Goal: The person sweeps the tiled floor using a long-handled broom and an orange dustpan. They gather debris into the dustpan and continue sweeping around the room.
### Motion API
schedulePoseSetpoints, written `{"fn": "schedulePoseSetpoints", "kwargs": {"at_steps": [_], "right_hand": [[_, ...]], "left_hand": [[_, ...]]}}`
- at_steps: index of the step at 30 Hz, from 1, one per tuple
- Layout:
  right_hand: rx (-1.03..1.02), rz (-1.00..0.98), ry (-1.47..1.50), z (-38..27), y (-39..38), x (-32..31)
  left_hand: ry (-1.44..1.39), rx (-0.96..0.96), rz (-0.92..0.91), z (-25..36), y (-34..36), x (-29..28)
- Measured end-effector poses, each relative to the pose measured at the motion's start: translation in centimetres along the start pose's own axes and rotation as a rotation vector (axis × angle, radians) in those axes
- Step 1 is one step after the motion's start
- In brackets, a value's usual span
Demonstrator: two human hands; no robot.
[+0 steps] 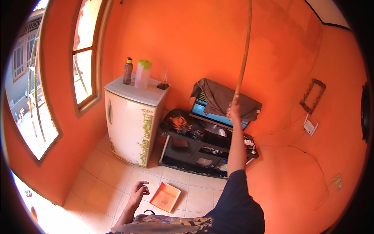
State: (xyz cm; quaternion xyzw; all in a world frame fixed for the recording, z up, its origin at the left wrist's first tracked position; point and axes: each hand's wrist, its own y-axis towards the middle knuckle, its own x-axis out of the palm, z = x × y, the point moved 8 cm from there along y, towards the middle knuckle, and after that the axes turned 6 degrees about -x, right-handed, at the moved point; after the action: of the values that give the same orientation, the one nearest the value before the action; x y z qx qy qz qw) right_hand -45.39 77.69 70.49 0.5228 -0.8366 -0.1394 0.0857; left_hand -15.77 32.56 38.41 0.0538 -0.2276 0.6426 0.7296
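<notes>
Walls and floor: orange walls surround a refrigerator; pale tiles lie before it.
Pole: the wooden pole rises to the right of the refrigerator, its upper end out of view.
Right hand: well right of the refrigerator, the right hand has its fingers wrapped around the pole near its lower end.
Left hand: in front of the refrigerator, toward the wearer, the left hand is free, fingers loosely bent and slightly apart.
Tray: an orange-coated tray sits on the floor, in front of the refrigerator and slightly right.
Pole work: apparently the step is handling the raised pole one-handed by the wall; the next move likely calls for a firm grip, clear of the television right of the refrigerator.
Screen lettering: partly cloth-covered; not copied.
Refrigerator front: floral decoration, no legible label.
</notes>
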Motion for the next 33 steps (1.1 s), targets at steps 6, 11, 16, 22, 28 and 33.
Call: {"fn": "schedulePoseSetpoints", "kwargs": {"at_steps": [6,11,16,22,28,33], "right_hand": [[0.022,-0.042,0.124,-4.9,-0.2,5.4],[0.083,0.095,0.042,4.4,-8.1,7.1],[0.213,0.144,0.07,18.4,-23.3,7.0],[0.147,0.121,-0.178,30.7,-43.9,1.5],[0.255,0.092,-0.175,31.0,-53.4,-0.4],[0.225,0.063,-0.12,29.6,-46.3,-2.6]], "left_hand": [[0.025,0.029,0.072,2.2,-0.8,-7.6],[0.014,-0.035,0.11,2.2,-1.0,-11.8],[0.108,-0.149,-0.011,1.2,0.3,-11.5],[0.199,-0.204,-0.235,0.6,4.0,-5.6],[0.164,-0.206,-0.273,-0.5,6.2,1.3],[0.108,-0.224,-0.279,-4.4,5.8,5.4]]}}
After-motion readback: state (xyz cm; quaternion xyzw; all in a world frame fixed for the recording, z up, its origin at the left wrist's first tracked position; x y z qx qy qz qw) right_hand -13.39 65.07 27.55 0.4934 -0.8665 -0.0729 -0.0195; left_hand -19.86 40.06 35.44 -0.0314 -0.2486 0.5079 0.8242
